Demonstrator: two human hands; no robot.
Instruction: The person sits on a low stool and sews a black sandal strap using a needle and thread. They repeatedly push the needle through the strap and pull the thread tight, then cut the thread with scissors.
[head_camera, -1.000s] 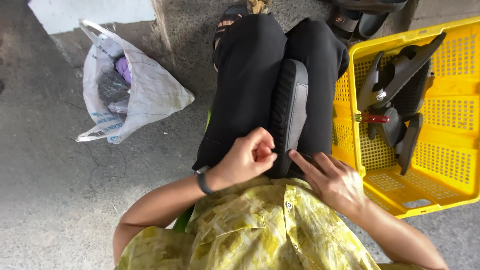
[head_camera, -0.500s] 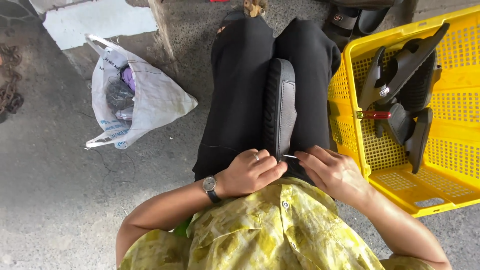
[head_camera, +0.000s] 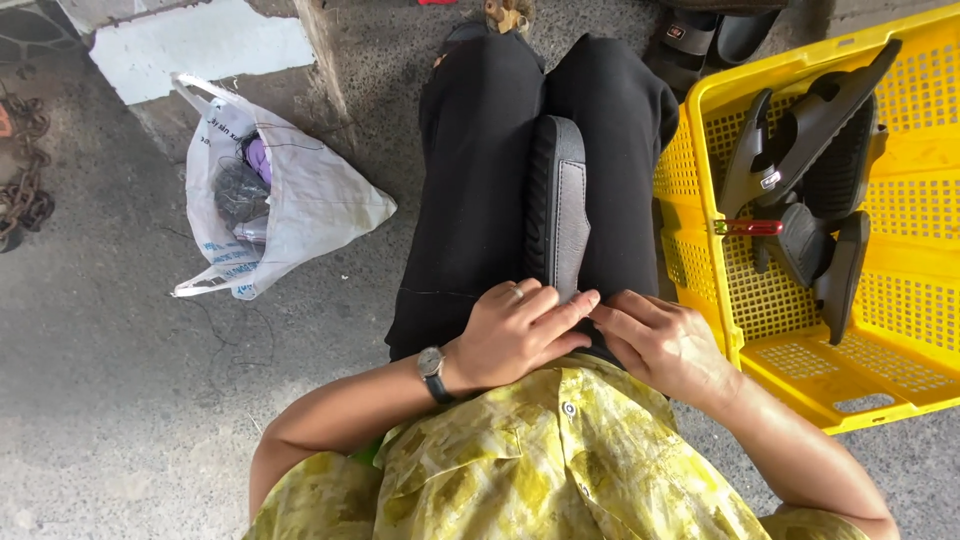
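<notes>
I have the black sandal (head_camera: 557, 205) wedged on edge between my thighs, sole side to my left and the grey strap facing up, its near end tucked right under my hands. My left hand (head_camera: 515, 335) lies over that near end with the fingers (head_camera: 560, 308) held close together and stretched flat across the strap's edge; my right hand (head_camera: 660, 340) meets it from the other side, fingers together too, tips touching the same spot. Whether anything thin is pinched between them I cannot tell, since the left hand covers the place. I judge this to be the close work at the heel end of the strap, both hands steadying it. The next move would call for a firm hold on the sandal with my knees and a small, careful motion of the fingertips. More dark sandals (head_camera: 810, 190) lie in the yellow basket (head_camera: 900, 370) just to my right, and a white plastic bag (head_camera: 280, 195) sits on the concrete floor (head_camera: 110, 400) to my left.
</notes>
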